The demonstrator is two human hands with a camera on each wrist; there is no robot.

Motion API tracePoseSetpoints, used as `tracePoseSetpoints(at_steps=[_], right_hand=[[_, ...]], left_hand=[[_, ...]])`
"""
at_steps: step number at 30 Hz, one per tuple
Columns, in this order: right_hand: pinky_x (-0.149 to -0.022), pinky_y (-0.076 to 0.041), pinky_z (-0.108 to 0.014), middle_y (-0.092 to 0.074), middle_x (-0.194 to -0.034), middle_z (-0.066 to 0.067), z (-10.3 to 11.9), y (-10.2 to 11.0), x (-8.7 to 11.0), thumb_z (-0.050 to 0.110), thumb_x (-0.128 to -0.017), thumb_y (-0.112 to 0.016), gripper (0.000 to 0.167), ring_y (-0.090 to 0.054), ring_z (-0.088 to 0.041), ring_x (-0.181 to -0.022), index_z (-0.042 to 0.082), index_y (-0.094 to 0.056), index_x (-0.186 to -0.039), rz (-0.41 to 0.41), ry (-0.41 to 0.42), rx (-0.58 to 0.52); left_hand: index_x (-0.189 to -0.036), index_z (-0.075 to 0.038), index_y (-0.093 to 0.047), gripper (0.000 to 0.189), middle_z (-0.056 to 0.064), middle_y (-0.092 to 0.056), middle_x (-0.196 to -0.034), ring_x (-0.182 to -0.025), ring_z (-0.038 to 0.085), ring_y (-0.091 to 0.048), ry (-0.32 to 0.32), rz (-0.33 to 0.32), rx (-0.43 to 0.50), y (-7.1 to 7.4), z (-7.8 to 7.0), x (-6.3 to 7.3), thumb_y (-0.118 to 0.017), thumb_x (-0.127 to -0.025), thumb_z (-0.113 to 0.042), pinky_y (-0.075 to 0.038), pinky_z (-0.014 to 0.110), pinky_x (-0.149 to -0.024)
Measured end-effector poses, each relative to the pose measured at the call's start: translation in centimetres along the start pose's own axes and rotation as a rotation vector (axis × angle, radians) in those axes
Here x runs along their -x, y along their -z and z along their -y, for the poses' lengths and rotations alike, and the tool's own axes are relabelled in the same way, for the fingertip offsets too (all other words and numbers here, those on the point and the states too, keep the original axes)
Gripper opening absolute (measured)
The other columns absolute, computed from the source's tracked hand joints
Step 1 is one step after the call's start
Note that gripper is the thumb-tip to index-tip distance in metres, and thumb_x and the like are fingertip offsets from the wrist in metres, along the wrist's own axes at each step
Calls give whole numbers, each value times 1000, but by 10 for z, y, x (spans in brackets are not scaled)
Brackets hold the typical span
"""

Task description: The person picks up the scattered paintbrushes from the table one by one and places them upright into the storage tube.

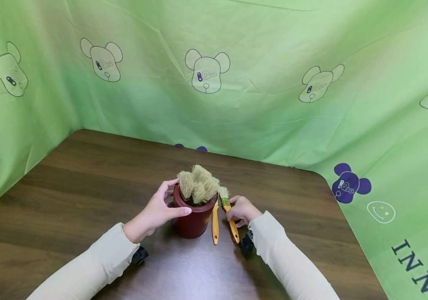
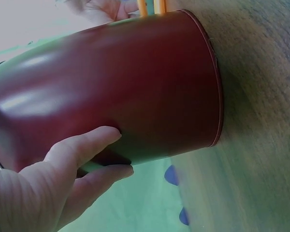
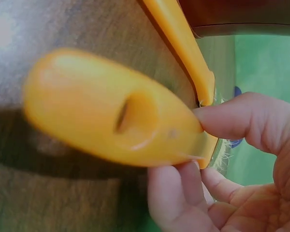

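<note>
In the head view a dark red round pot (image 1: 191, 223) stands upright at the middle of the table, with several pale-bristled brushes (image 1: 200, 185) rising bristles-up from it. My left hand (image 1: 155, 211) holds the pot near its rim, thumb on the near side and fingers round the far left; the left wrist view shows fingers against the smooth red wall (image 2: 135, 82). Right of the pot, my right hand (image 1: 243, 209) pinches a paintbrush (image 1: 233, 227) by its orange handle, bristles pointing away. A second orange-handled paintbrush (image 1: 215, 229) lies between it and the pot.
The brown wood-grain table (image 1: 98, 179) extends around the pot. Green cloth (image 1: 259, 112) printed with cartoon heads hangs along its back and sides. A black wrist device (image 1: 246, 243) sits at my right cuff, another (image 1: 140, 255) at my left.
</note>
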State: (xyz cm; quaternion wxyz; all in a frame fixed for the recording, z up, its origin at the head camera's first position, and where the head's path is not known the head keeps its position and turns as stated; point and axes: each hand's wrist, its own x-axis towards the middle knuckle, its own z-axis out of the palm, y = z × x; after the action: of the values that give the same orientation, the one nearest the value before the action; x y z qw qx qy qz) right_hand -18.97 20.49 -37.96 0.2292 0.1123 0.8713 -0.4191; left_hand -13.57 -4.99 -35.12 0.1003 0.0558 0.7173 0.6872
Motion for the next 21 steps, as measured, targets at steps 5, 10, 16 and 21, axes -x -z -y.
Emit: tracePoseSetpoints(at_steps=[5,10,16,21], right_hand=[[-50,-52,-33,-51,-80,-8,0,1,-1,-14,-69,-64,56,-49,-17,-60,-5,-47,-121,22,-14,-10],[-51,-52,-31,-52,-82,-8,-2,1,-3,-13,-69,-62,54,-53,-18,-66,-3,-48,-121,59,1,-48],[-57,-52,-33,-54,-86,-8,-5,9,-5,-12,-72,-59,56,-57,-18,-73,-2,-44,-125,70,-13,-160],[-64,-53,-38,-55,-87,-9,-6,16,-4,-13,-76,-56,58,-58,-17,-72,-2,-37,-130,62,-8,-288]], left_hand=[[-144,-4,-32,80,24,-41,-138,-128,41,-41,-10,13,-8,1,-1,1,-77,-78,-6,-44,50,-96],[-144,-4,-31,80,25,-40,-137,-127,44,-42,-11,6,-11,3,-3,4,-77,-78,-5,-44,51,-95],[-144,-3,-29,81,26,-39,-139,-127,44,-41,-22,26,0,4,-2,3,-76,-78,-5,-44,51,-95],[-144,-5,-31,80,25,-39,-139,-128,43,-40,-1,25,3,2,0,0,-77,-78,-4,-43,52,-96]])
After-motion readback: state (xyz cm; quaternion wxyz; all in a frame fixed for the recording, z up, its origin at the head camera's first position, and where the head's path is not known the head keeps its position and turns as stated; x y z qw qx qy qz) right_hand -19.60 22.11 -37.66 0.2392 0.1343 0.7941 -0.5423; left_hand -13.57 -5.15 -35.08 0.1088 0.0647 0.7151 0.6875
